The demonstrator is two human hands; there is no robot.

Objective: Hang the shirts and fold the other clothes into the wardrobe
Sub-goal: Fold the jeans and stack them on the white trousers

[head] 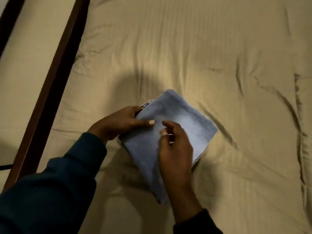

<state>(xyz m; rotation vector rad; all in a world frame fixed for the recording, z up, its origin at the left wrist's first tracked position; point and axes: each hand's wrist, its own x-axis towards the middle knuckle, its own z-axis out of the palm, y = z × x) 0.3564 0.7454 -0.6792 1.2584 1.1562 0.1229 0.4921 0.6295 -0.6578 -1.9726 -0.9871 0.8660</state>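
Note:
A folded light-blue garment lies on the tan bedsheet, a little below the middle of the view. My left hand grips its left edge, thumb on top and fingers tucked under the fold. My right hand rests on top of the garment near its middle, fingers loosely curled over the cloth. A small patterned label or inner edge shows at the garment's upper left corner. Both arms wear dark sleeves.
A dark wooden bed frame rail runs diagonally along the left side. The wrinkled sheet spreads wide to the right and above the garment. A thin dark cable shows at the far left edge.

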